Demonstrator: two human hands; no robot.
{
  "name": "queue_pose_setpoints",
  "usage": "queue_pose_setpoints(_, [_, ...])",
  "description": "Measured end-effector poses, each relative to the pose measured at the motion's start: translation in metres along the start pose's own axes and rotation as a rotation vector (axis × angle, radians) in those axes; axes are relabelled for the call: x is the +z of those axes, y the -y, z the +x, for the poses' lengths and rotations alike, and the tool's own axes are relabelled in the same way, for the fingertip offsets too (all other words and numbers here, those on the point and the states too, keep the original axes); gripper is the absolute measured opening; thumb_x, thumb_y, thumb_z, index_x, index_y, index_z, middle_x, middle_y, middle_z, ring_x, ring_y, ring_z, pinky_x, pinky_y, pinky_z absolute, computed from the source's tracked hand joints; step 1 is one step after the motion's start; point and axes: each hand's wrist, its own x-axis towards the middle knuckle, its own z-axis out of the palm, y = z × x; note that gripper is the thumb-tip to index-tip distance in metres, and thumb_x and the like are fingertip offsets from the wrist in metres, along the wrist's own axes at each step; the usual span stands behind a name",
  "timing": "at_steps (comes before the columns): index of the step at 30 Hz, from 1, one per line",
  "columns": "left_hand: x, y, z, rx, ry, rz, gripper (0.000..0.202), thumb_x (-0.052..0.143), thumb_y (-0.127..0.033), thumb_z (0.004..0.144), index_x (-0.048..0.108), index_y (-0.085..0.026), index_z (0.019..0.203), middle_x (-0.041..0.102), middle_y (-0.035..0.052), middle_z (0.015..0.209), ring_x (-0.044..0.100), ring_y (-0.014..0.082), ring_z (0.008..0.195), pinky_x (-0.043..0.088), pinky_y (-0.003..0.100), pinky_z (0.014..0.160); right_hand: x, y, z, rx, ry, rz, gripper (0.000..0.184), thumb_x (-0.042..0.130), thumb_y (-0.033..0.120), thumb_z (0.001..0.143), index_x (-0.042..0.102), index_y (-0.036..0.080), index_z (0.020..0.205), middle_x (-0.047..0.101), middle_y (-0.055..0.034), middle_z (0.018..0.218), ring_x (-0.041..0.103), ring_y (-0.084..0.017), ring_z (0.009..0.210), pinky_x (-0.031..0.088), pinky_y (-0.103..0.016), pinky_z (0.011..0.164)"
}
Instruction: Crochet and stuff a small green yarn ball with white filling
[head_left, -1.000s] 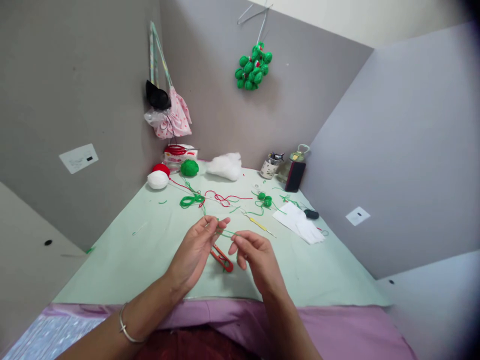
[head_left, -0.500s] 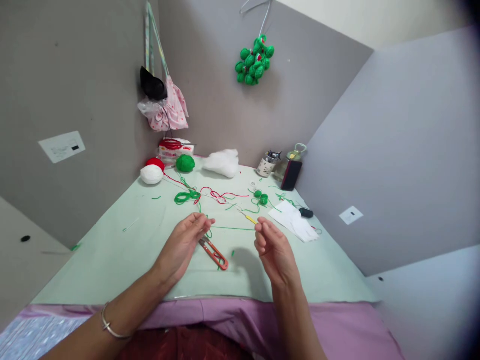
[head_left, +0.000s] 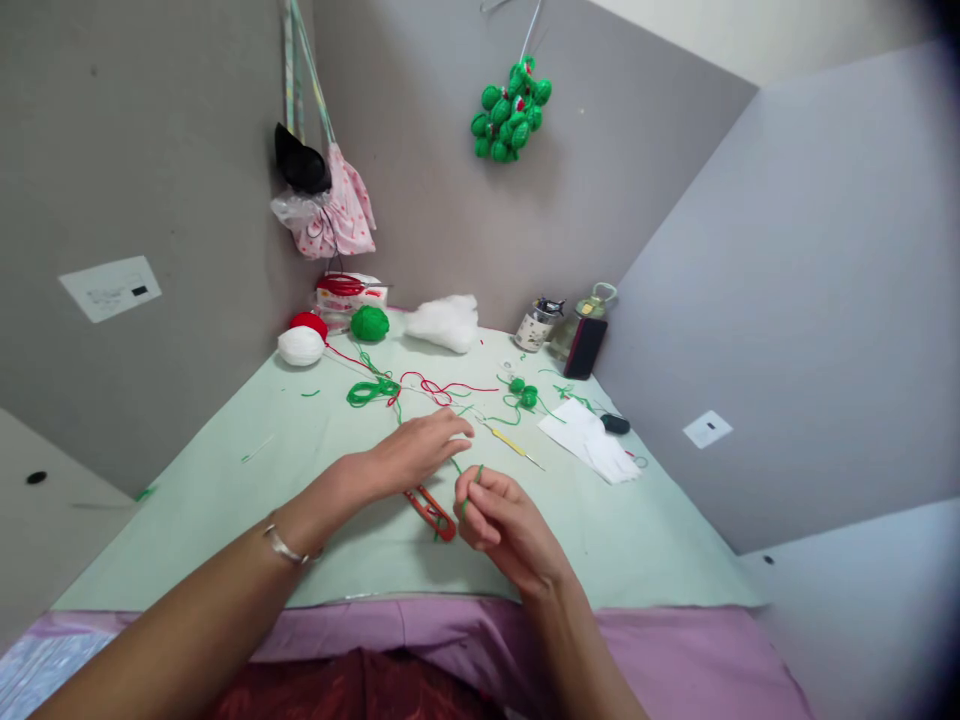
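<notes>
- While the right hand [head_left: 499, 515] pinches the green yarn [head_left: 456, 467] at its fingers, the left hand [head_left: 420, 450] extends palm down just beyond; whether it grips anything cannot be told.
- Risk: slack could let the strand slip off the right fingers.
- Risk: trailing yarn could snag on the red snips [head_left: 435, 516], just left of the right hand.
- Count: one snips; one yellow hook [head_left: 510, 443], beyond the right hand.
- Count: three larger balls well beyond the left hand: red ball [head_left: 310, 323], white ball [head_left: 301, 347], green ball [head_left: 370, 323].
- Count: two small green balls [head_left: 529, 397], beyond the hook.
</notes>
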Motion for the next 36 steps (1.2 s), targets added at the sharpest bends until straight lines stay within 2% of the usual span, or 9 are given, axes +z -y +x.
queue_pose_setpoints(5, [-0.007,-0.009,-0.047,-0.019,-0.139,0.054,0.02,0.062,-0.039,0.095,0.072,-0.022,0.095,0.072,0.0048,0.102,0.063,0.0252,0.105,0.043,0.039,0.103,-0.003,-0.002,0.003,-0.057,-0.082,0.129,0.023,0.078,0.037,0.086,0.064,0.018,0.088,0.036,0.0118,0.047,0.017,-0.005,0.042,0.021,-0.02,0.045])
queue_pose_setpoints(9, [0.009,-0.019,-0.07,-0.175,-0.009,-0.397,0.026,0.062,-0.043,0.096,0.063,-0.021,0.111,0.07,0.0032,0.102,0.068,0.0207,0.094,0.054,0.034,0.084,0.004,-0.003,0.002,-0.07,-0.094,0.112,0.021,0.075,0.034,0.087,0.061,0.019,0.093,0.036,0.0135,0.044,0.013,-0.004,0.041,0.017,-0.019,0.043])
queue_pose_setpoints(18, [0.022,-0.023,-0.079,-0.15,-0.023,-0.517,0.022,0.066,-0.038,0.094,0.057,-0.019,0.087,0.072,0.0016,0.075,0.07,0.0186,0.076,0.055,0.034,0.081,0.024,-0.003,0.001,-0.159,-0.213,-0.146,0.022,0.068,0.037,0.091,0.053,0.021,0.096,0.051,0.01,0.048,0.022,-0.005,0.043,0.015,-0.02,0.045])
queue_pose_setpoints(22, [-0.009,-0.009,-0.072,-0.159,-0.168,-0.241,0.022,0.058,-0.04,0.097,0.06,-0.02,0.089,0.073,0.0041,0.086,0.07,0.021,0.086,0.055,0.037,0.087,0.022,-0.001,0.006,-0.188,-0.268,-0.11,0.026,0.072,0.038,0.088,0.052,0.022,0.094,0.04,0.0137,0.047,0.018,-0.005,0.045,0.014,-0.02,0.046])
queue_pose_setpoints(25, [-0.051,0.007,-0.059,-0.069,-0.348,0.242,0.027,0.05,-0.04,0.099,0.063,-0.021,0.086,0.075,0.0074,0.092,0.069,0.0283,0.1,0.05,0.051,0.101,0.019,0.002,0.009,-0.189,-0.289,-0.099,0.027,0.073,0.037,0.087,0.052,0.022,0.093,0.037,0.0141,0.048,0.015,-0.005,0.046,0.013,-0.02,0.047])
queue_pose_setpoints(28, [-0.075,0.011,-0.05,-0.011,-0.406,0.388,0.014,0.064,-0.029,0.087,0.067,-0.02,0.075,0.074,0.0133,0.113,0.044,0.0409,0.142,0.013,0.065,0.124,0.017,0.003,0.011,-0.191,-0.297,-0.123,0.026,0.072,0.038,0.087,0.053,0.021,0.095,0.041,0.0126,0.049,0.018,-0.005,0.046,0.013,-0.021,0.047])
queue_pose_setpoints(31, [-0.057,-0.002,-0.054,0.102,-0.341,0.388,0.025,0.057,-0.026,0.093,0.072,-0.021,0.112,0.07,0.012,0.132,0.052,0.0323,0.139,0.032,0.054,0.121,0.017,0.001,0.011,-0.204,-0.296,-0.157,0.028,0.07,0.041,0.089,0.053,0.021,0.097,0.045,0.0112,0.05,0.022,-0.006,0.046,0.014,-0.021,0.046])
queue_pose_setpoints(33, [-0.03,-0.01,-0.062,0.033,-0.174,0.169,0.027,0.055,-0.034,0.099,0.072,-0.022,0.115,0.076,0.0083,0.117,0.069,0.0255,0.114,0.049,0.043,0.106,0.019,0.0,0.011,-0.222,-0.29,-0.195,0.028,0.069,0.043,0.091,0.053,0.022,0.098,0.048,0.0106,0.051,0.025,-0.006,0.045,0.016,-0.02,0.046])
queue_pose_setpoints(36, [0.007,-0.01,-0.071,0.028,-0.172,0.048,0.026,0.054,-0.035,0.101,0.075,-0.023,0.109,0.078,0.0055,0.107,0.071,0.0221,0.104,0.048,0.041,0.107,0.025,-0.002,0.009,-0.254,-0.286,-0.26,0.03,0.066,0.047,0.093,0.051,0.022,0.098,0.051,0.0101,0.053,0.032,-0.006,0.045,0.02,-0.02,0.045])
